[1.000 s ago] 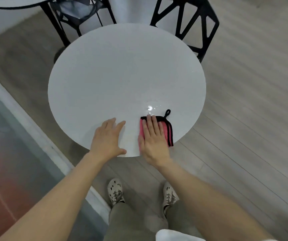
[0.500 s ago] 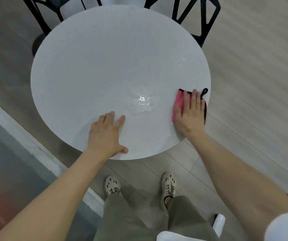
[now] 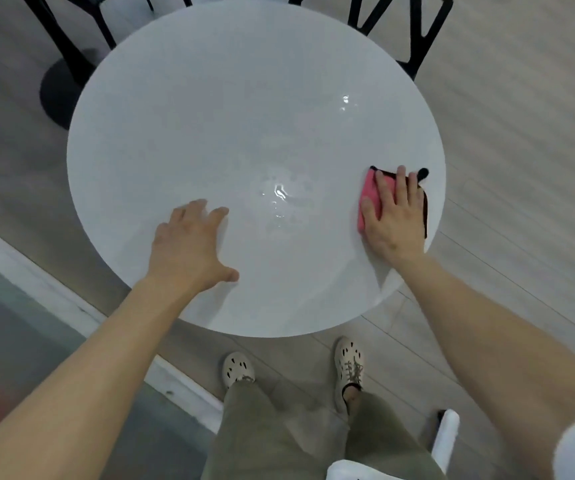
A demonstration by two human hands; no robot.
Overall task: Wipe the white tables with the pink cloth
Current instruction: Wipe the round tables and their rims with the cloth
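Wiping is in hand at the right edge of the round white table [image 3: 244,109]. The right hand [image 3: 395,216] lies flat, fingers straight and slightly spread, pressing the folded pink cloth [image 3: 371,195] onto the top just inside the rim. The left hand [image 3: 189,247] rests open on the near part of the table, fingers spread and holding nothing, apparently as a brace. Between the hands a wet patch [image 3: 279,195] glistens, so I judge the middle and far side are not yet dried. The next move probably calls for sweeping the cloth leftward through that patch with even pressure. It also calls for care at the rim, since the cloth's black loop [image 3: 423,173] sits almost at the edge. The left hand lies in the path of a near sweep and would need to lift. A black chair [image 3: 400,29] stands close behind the far side, and a dark round base [image 3: 57,95] sits on the floor to the left. Reaching the far edge may mean stepping around.
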